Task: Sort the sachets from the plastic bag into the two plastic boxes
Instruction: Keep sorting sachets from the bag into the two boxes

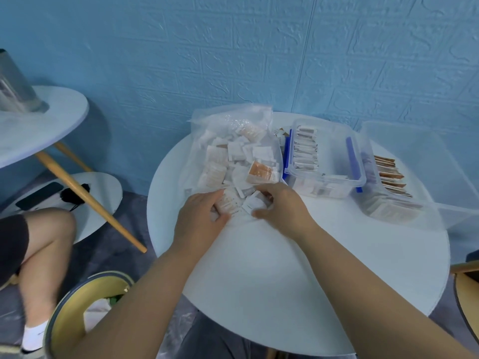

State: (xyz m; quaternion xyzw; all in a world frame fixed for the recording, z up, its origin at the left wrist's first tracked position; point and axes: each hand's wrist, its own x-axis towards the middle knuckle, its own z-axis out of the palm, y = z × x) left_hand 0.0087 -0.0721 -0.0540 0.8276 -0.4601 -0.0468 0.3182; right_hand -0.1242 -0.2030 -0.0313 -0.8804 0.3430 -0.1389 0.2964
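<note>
Plastic bag [233, 149] on the round white table [285, 268] looks mostly full of sachets [230, 161], so we're early to mid sort. Left hand [202, 218] and right hand [282, 206] sit at the bag mouth, fingers curled on a few loose sachets; exact pinch unclear. Clear box with blue clips [326, 159] holds a partial row; the box right of it [388, 185] holds brown-edged sachets. We judge most of the work is left

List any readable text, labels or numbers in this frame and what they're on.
None readable.
Sachets in the plastic bag: printed marks, too blurred to read.
Sachets under the left hand and right hand: faint print, too small to read.
Sachets in the two plastic boxes: print illegible.
</note>
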